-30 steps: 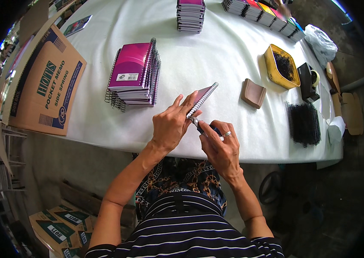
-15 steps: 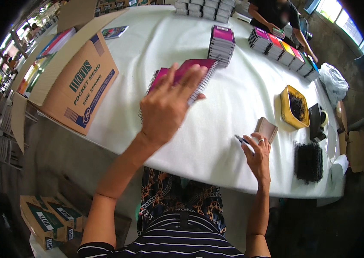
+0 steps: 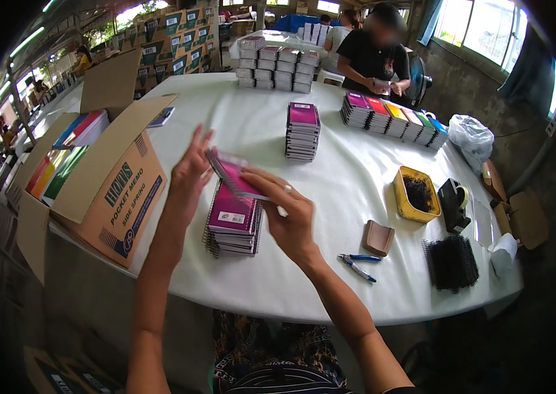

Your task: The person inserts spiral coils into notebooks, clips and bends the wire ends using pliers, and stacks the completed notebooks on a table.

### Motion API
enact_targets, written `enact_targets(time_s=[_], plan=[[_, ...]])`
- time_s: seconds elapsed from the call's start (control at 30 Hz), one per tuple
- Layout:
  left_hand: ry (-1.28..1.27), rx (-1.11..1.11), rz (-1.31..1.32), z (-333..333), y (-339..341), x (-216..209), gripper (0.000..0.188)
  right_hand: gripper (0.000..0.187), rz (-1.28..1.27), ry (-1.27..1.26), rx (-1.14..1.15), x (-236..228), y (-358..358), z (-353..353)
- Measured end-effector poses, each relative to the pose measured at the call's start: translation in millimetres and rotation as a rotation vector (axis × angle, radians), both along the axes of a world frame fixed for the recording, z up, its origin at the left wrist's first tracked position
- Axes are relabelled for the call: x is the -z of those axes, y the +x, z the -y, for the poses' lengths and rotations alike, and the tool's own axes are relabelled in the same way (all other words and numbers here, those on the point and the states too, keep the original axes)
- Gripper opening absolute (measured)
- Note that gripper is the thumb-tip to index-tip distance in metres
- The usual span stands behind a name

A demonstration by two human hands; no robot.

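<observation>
My right hand (image 3: 286,209) grips a purple spiral notebook (image 3: 233,176), tilted and slightly blurred, above a stack of similar purple notebooks (image 3: 227,226) on the table. At the held notebook's left end, my left hand (image 3: 191,167) is raised with its fingers spread; whether it touches the notebook is hard to see. To the right of the stack lie blue-handled pliers (image 3: 361,265), their handles apart, and next to them a small brown block-like piece (image 3: 378,238). Farther back stands a tall stack of purple notebooks (image 3: 303,131).
An open cardboard box (image 3: 117,190) with colored notebooks stands left. At right are a yellow tub (image 3: 417,215) of black bits, a tape dispenser (image 3: 454,205) and black coils (image 3: 450,264). Colored notebook stacks (image 3: 393,121) sit before a co-worker (image 3: 376,62); wrapped notebook bundles (image 3: 278,69) stand behind.
My right hand has let go of the pliers, moved left and taken hold of a purple notebook. My left hand has come off the notebooks and shifted left. The view has tilted up.
</observation>
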State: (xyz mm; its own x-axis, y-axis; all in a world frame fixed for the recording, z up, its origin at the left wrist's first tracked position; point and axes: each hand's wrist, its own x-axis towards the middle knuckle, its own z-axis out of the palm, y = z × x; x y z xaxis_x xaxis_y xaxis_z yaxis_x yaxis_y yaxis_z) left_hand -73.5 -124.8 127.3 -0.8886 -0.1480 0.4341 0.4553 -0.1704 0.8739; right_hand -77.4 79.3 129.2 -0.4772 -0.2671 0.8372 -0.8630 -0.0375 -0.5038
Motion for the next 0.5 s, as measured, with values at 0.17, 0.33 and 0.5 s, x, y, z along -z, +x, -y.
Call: enact_targets(time_s=[0.17, 0.33, 0.5], plan=[[-0.235, -0.106, 0.559, 43.9, 0.5, 47.4, 0.092, 0.037, -0.201, 0.837, 0.070, 21.2, 3.0, 30.2], [0.022, 0.161, 0.473, 31.0, 9.1, 71.6, 0.087, 0.043, -0.007, 0.397, 0.179, 49.5, -5.6, 0.2], [0.044, 0.150, 0.476, 22.5, 8.0, 72.3, 0.076, 0.054, 0.691, 0.116, -0.004, 72.8, -17.0, -2.7]])
